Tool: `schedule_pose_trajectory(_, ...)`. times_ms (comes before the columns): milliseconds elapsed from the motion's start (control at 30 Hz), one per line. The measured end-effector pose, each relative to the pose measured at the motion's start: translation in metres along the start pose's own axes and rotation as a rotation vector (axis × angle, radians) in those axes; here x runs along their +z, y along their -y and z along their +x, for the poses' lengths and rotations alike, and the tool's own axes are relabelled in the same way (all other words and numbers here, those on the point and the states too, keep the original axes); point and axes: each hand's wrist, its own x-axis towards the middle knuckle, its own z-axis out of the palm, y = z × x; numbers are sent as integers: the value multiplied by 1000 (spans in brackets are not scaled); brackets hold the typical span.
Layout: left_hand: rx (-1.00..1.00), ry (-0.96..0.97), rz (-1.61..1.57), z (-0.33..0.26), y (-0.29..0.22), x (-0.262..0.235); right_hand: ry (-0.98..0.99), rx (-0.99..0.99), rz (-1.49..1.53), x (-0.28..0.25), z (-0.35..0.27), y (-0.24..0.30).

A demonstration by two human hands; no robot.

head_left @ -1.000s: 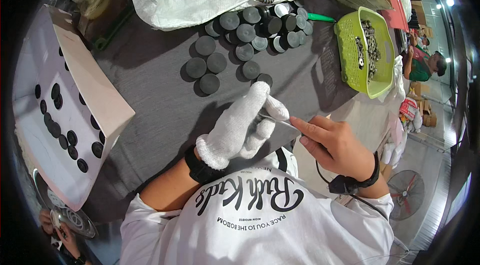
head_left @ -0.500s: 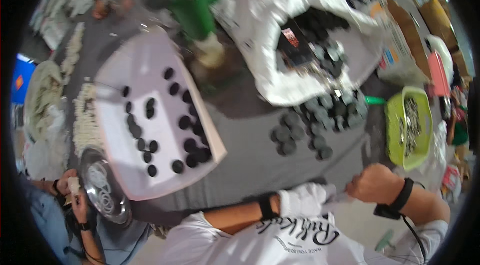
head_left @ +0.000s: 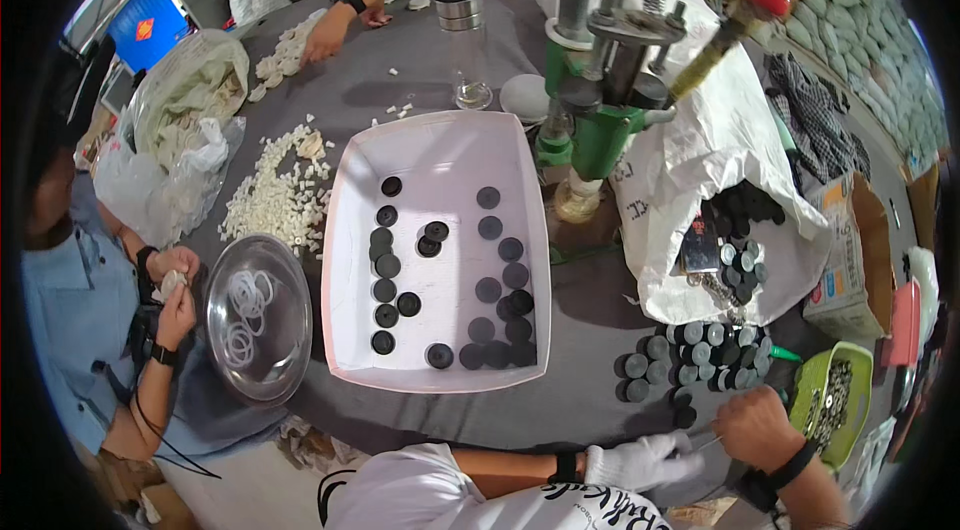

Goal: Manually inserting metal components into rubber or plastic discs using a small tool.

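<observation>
**Gloved and bare hands meet at the table's near edge beside a heap of dark discs**

At the lower right, the left hand (head_left: pixel 640 462), in a white glove, lies close against the bare right hand (head_left: pixel 755 427). The right hand's fingers are pinched narrow on a thin pale sliver (head_left: pixel 705 444) that reaches toward the glove; whether the gloved fingers grip anything cannot be told. Just above both hands sits a loose pile of dark round discs (head_left: pixel 690 355) on the grey table (head_left: pixel 560 410).

A white sack (head_left: pixel 715 145) with small dark print lies open at the right, more black discs spilling from its mouth. A brown cardboard box (head_left: pixel 850 250) with a printed side stands further right, a pink flat thing beyond it. A lime-green basket (head_left: pixel 830 410) holding small metal parts stands right by the right hand. At the far left a blue sign with a red mark (head_left: pixel 150 25) hangs near stacked pale sacks.

A shallow white tray (head_left: pixel 440 160) in the middle carries scattered black discs. Behind it rises a green hand press (head_left: pixel 600 120) with a red-knobbed lever, standing between tray and sack. A steel bowl (head_left: pixel 258 330) with white rings sits left of the tray, near a scatter of white pieces (head_left: pixel 275 195) and clear bags. Another person at the left holds something small in both hands; a third person's arm reaches in at the top.
</observation>
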Motion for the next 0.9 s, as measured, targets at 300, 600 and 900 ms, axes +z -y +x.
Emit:
schedule_pose_trajectory(300, -98, -225, -509, 2, -3, 0, -421, 466, 1126, 19, -11, 91)
schedule_pose_trajectory(600, 182, -96, -286, 34, 61, 11, -622, 573, 1168, 58, -18, 107)
schedule_pose_trajectory(900, -122, -12, -339, 4, 7, -5, -948, 1070, 1770, 50, -53, 68)
